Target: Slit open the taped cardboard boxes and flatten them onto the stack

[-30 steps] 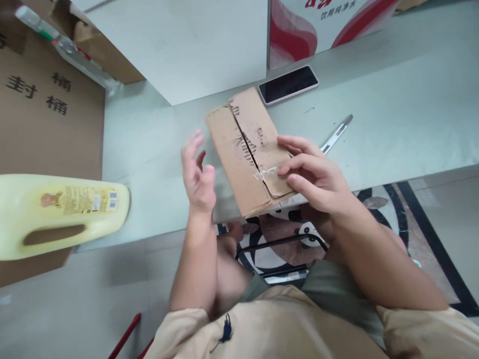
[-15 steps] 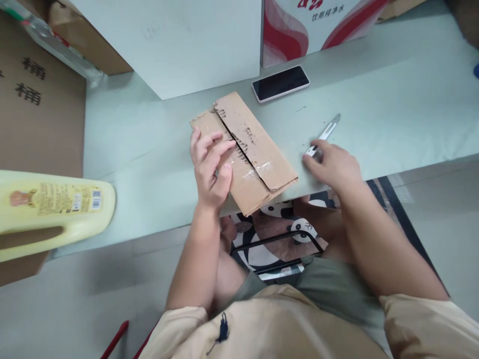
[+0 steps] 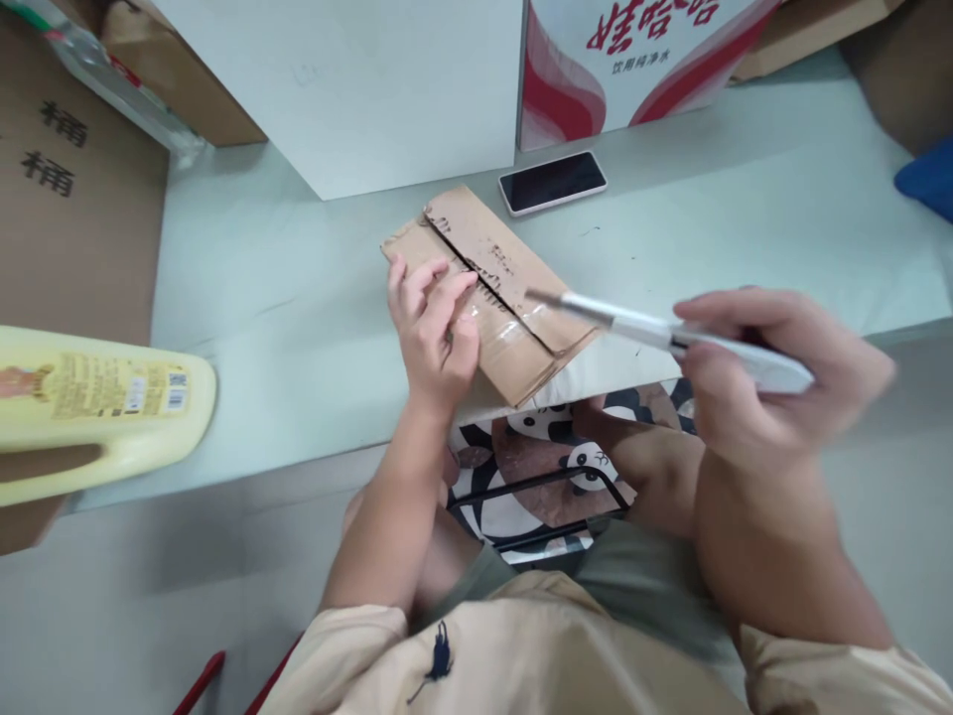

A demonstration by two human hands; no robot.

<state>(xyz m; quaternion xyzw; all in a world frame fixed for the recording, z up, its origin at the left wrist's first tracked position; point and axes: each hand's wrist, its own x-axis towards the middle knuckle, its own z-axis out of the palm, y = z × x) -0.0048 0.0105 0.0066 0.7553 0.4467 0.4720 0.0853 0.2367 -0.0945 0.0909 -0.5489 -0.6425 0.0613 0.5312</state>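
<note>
A small, flat cardboard box (image 3: 513, 268) lies at an angle near the table's front edge, a dark slit running along its top between the flaps. Clear tape and dark print show beside the slit. My left hand (image 3: 436, 333) holds the box from its left side, fingers bent over the top flap. Raised off the table at the right, my right hand (image 3: 781, 367) is closed around a utility knife (image 3: 640, 328). Its blade end points left and overlaps the box's right part in view; whether it touches cannot be told.
A phone (image 3: 555, 183) lies behind the box. White cartons (image 3: 357, 89) and a red-and-white carton (image 3: 566, 94) stand at the back. At left are a yellow jug (image 3: 171, 427) and a large brown carton (image 3: 81, 238). A blue item (image 3: 927, 181) sits far right.
My right hand has picked the utility knife up off the table and swung it toward me, its blade end now pointing left. My left hand stays on the box.
</note>
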